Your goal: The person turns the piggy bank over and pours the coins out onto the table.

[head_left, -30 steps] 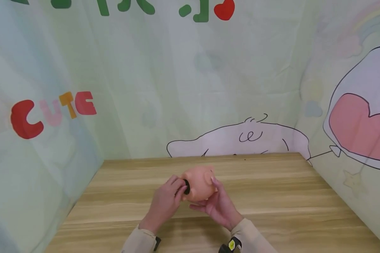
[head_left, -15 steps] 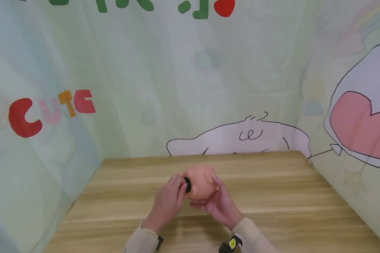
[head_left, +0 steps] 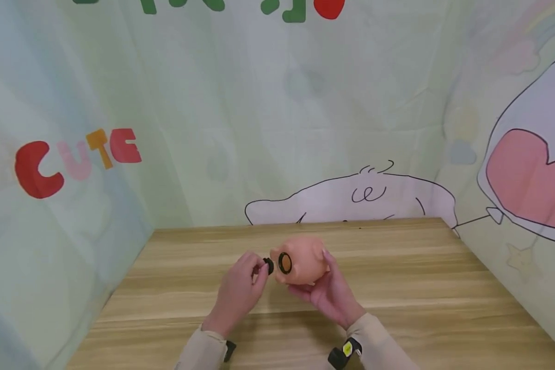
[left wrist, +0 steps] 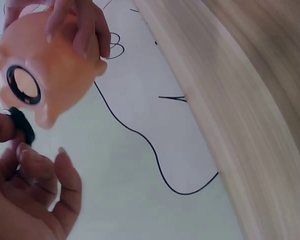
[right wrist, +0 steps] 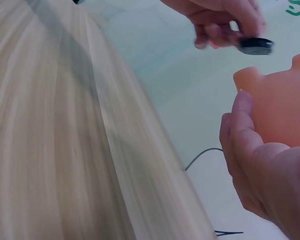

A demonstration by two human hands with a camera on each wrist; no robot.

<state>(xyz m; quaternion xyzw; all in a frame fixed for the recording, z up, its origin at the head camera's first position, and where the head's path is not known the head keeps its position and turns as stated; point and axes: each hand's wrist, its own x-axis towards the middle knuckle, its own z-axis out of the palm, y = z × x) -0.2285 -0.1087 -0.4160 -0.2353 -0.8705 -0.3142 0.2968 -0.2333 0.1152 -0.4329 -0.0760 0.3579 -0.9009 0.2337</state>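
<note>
A pink piggy bank [head_left: 303,257] is held above the table, its underside turned to the left. My right hand [head_left: 335,298] grips it from the right and below, thumb on its side and fingers beneath. A round opening with a black rim [left wrist: 24,85] shows on its belly between the stubby feet. Just left of that opening, my left hand [head_left: 240,288] pinches a black round stopper [head_left: 269,265] between thumb and fingers. In the right wrist view the stopper [right wrist: 256,46] stands apart from the piggy bank [right wrist: 285,105].
Below the hands lies the wood-grain table [head_left: 189,308]. A printed cloth backdrop [head_left: 213,128] with cartoon drawings rises behind its far edge and along both sides. A dark device [head_left: 344,353] is strapped at the right wrist, another [head_left: 229,351] at the left.
The black stopper has come out of the piggy bank's belly, uncovering the rimmed opening. My right hand and the piggy bank have shifted slightly right, away from my left hand.
</note>
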